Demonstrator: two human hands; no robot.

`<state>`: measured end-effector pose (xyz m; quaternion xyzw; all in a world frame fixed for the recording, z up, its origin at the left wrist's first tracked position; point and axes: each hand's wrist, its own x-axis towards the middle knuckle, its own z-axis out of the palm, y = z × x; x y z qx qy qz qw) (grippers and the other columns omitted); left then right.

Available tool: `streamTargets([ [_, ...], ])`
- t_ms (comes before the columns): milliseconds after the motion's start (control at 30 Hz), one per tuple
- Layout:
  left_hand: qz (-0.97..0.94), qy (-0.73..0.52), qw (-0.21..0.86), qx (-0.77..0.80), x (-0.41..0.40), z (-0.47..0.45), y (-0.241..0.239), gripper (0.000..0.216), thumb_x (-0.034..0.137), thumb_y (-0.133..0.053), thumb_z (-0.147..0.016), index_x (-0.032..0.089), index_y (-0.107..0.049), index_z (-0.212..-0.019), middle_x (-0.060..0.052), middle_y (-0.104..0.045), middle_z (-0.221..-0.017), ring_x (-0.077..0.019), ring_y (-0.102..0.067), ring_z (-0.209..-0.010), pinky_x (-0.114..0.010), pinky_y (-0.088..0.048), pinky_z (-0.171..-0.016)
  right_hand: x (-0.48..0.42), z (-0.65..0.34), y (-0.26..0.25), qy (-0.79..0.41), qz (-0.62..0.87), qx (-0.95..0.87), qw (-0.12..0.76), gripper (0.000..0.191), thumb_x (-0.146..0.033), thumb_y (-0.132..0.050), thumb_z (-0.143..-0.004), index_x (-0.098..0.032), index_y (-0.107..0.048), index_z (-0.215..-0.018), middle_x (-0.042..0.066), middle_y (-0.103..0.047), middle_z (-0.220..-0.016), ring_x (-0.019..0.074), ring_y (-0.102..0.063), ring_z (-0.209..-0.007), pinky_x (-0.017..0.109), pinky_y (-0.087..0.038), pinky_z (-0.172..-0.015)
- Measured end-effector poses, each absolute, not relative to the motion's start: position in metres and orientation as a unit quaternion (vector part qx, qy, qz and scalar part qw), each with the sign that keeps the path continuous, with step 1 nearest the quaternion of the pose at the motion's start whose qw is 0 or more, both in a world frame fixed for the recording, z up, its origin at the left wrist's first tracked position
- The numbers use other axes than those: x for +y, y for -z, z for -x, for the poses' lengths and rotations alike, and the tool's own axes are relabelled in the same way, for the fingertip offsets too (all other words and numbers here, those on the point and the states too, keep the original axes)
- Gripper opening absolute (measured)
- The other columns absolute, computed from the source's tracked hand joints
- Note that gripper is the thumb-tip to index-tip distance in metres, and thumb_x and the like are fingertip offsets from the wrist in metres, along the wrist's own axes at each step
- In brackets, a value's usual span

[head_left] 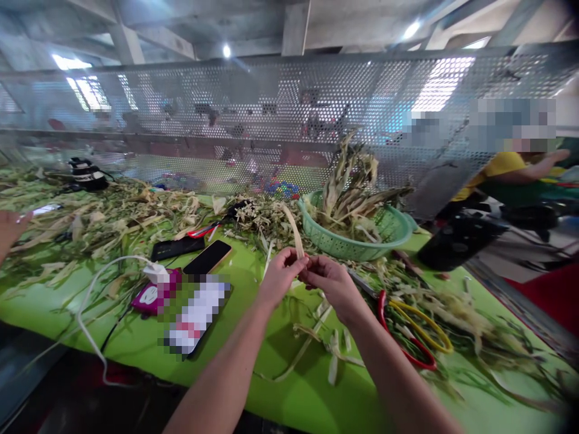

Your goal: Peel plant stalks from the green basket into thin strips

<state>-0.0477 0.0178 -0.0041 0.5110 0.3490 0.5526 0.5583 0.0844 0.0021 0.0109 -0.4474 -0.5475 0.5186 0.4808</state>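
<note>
My left hand [280,276] and my right hand [329,282] meet above the green table [289,386], both pinching one pale leaf strip [296,235] that curves up and away from my fingers. Loose strips [332,349] lie on the table just below my hands. A green plastic basket [362,241] heaped with dried leaves stands just beyond my right hand.
Red and yellow-handled scissors [411,337] lie right of my hands. Phones [207,258], a white charger and cable [156,272] lie to the left. Leaf scraps [108,217] cover the far table. A perforated metal screen [289,120] stands behind. Another person in yellow [506,172] sits at right; someone's hand [11,226] shows at left.
</note>
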Motion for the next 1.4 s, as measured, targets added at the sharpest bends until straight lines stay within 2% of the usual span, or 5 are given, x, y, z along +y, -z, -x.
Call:
streamTargets([
  [267, -0.467, -0.575, 0.559, 0.372, 0.021, 0.049, 0.006, 0.03, 0.045, -0.068, -0.073, 0.016, -0.061, -0.077, 0.003, -0.054, -0.065, -0.0093, -0.048, -0.061, -0.022, -0.039, -0.059, 0.005, -0.086, -0.008, -0.529, 0.45, -0.535, 0.481, 0.037, -0.035, -0.081, -0.059, -0.019, -0.056, -0.081, 0.0, -0.062, -0.069, 0.0132, -0.057, -0.061, 0.025, -0.047, -0.054],
  [700, -0.398, -0.596, 0.585, 0.378, 0.027, 0.049, 0.011, 0.031, 0.042, -0.073, -0.067, 0.015, -0.059, -0.073, 0.002, -0.057, -0.062, -0.0082, -0.051, -0.056, -0.023, -0.04, -0.058, 0.003, -0.09, -0.017, -0.459, 0.442, -0.585, 0.503, 0.027, -0.043, -0.068, -0.076, -0.02, -0.065, -0.089, 0.003, -0.067, -0.081, 0.0136, -0.059, -0.064, 0.027, -0.048, -0.062],
  [900, -0.391, -0.606, 0.585, 0.37, 0.026, 0.049, 0.008, 0.031, 0.037, -0.077, -0.064, 0.016, -0.058, -0.078, 0.002, -0.061, -0.067, -0.0097, -0.056, -0.059, -0.023, -0.044, -0.059, 0.007, -0.095, -0.005, -0.401, 0.491, -0.632, 0.446, 0.031, -0.05, -0.066, -0.077, -0.019, -0.062, -0.077, 0.002, -0.064, -0.068, 0.0167, -0.058, -0.062, 0.027, -0.046, -0.055],
  [1233, -0.394, -0.584, 0.605, 0.372, 0.026, 0.051, 0.002, 0.027, 0.037, -0.078, -0.061, 0.016, -0.065, -0.073, 0.001, -0.064, -0.063, -0.01, -0.057, -0.054, -0.023, -0.043, -0.058, 0.001, -0.125, -0.026, -0.286, 0.547, -0.666, 0.419, 0.032, -0.049, -0.052, -0.085, -0.019, -0.065, -0.084, 0.004, -0.069, -0.075, 0.0173, -0.059, -0.062, 0.028, -0.046, -0.06],
  [1400, -0.346, -0.629, 0.594, 0.364, 0.027, 0.051, 0.004, 0.027, 0.034, -0.078, -0.06, 0.016, -0.065, -0.074, -0.001, -0.066, -0.064, -0.0092, -0.056, -0.052, -0.021, -0.04, -0.053, -0.04, -0.198, -0.029, -0.09, 0.688, -0.673, 0.255, 0.027, -0.045, -0.049, -0.087, -0.023, -0.066, -0.09, 0.004, -0.071, -0.082, 0.0212, -0.062, -0.067, 0.029, -0.041, -0.058],
])
